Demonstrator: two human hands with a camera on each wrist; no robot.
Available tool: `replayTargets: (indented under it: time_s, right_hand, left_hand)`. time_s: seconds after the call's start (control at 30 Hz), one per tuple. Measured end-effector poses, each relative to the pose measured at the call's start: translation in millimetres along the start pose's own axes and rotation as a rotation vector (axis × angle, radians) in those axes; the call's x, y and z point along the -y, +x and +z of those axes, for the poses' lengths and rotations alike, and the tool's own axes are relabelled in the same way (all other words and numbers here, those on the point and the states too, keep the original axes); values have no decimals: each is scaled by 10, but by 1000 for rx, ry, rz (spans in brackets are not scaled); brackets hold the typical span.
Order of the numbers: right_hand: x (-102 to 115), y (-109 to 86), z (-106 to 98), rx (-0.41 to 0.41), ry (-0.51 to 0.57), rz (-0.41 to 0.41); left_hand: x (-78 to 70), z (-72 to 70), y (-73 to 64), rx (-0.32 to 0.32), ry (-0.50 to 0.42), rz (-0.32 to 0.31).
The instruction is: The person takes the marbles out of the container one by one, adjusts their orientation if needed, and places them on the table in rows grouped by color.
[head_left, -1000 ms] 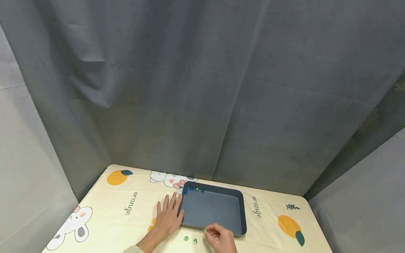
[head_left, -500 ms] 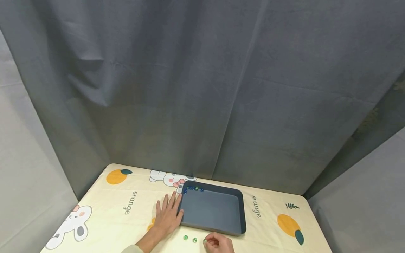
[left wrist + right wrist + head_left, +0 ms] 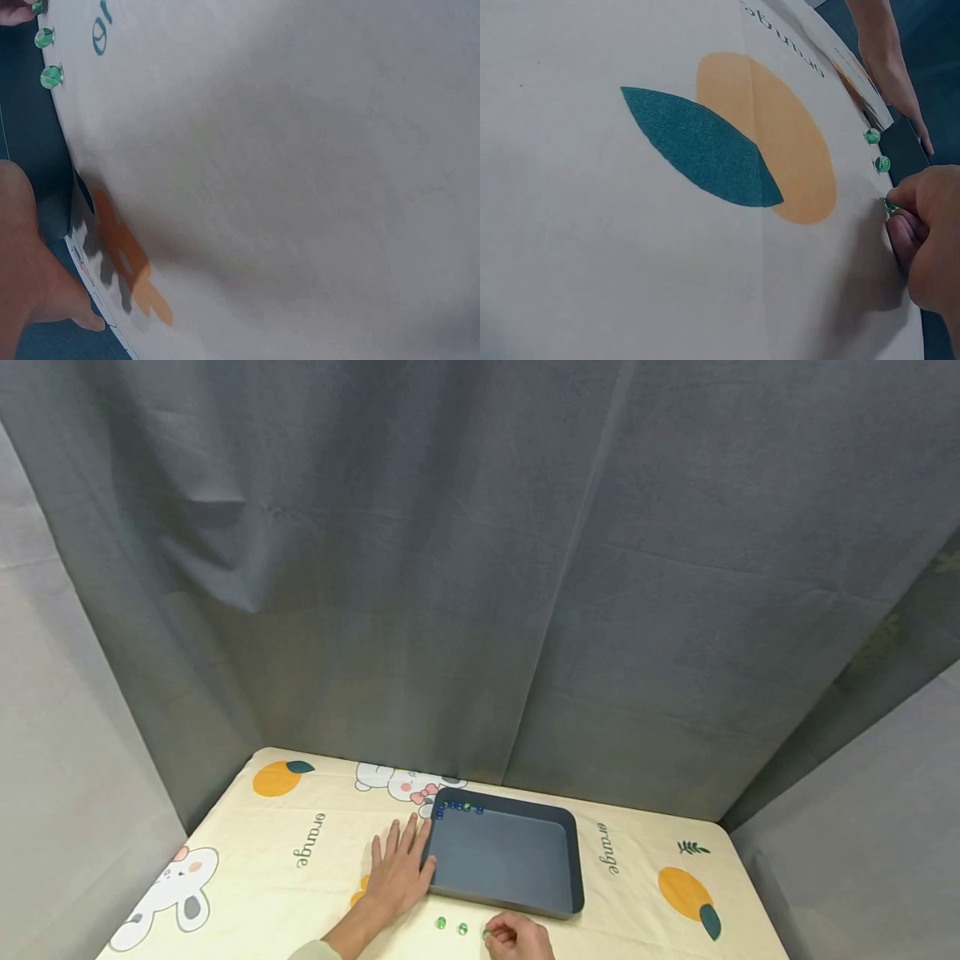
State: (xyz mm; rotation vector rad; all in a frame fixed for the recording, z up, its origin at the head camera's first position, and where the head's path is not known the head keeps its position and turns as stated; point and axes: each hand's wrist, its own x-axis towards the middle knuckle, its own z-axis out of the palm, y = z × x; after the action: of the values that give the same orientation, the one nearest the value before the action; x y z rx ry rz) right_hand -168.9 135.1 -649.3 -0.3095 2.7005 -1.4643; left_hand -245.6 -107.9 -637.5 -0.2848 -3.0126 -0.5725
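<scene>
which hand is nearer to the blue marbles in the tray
Left. The left hand lies spread beside the tray, close to the blue marbles; the right hand is farther off, outside the near edge, pinching a green marble.

Marbles [image 3: 462,929] lie before the tray [image 3: 501,862] and inside it.

Tray [image 3: 502,860]: dark grey, rectangular, shallow, flat on the desk [image 3: 255,893], left hand [image 3: 397,881] at its left side.
Blue marbles [image 3: 480,811]: gathered at the tray's far-left corner (a green one [image 3: 467,807] sits among them).
Loose marbles [image 3: 462,929]: two, translucent green, near side of tray.
Pinched marble [image 3: 487,934]: green, in the right hand [image 3: 522,937], beside that pair.
</scene>
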Motion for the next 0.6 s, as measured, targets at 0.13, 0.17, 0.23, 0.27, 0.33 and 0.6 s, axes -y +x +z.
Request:
replayTargets:
  time_s: [0.13, 0.17, 0.23, 0.27, 0.33, 0.6]
  right_hand:
    - [-9, 3, -1, 12, -5, 2]
    - [-10, 3, -1, 15, -6, 7]
    - [-8, 3, -4, 18, -7, 19]
    - [-6, 2, -4, 17, -7, 23]
    - [0, 1, -5, 16, -6, 37]
    - [18, -7, -14, 16, -1, 22]
  left_hand:
    - [-1, 5, -2, -6, 4, -3]
    - [-2, 6, -2, -8, 3, -3]
    - [-2, 9, -1, -13, 0, -2]
    - [-3, 9, -1, -15, -1, -2]
    - [-3, 11, -2, -19, 0, 1]
    - [6, 10, -9, -21, 4, 3]
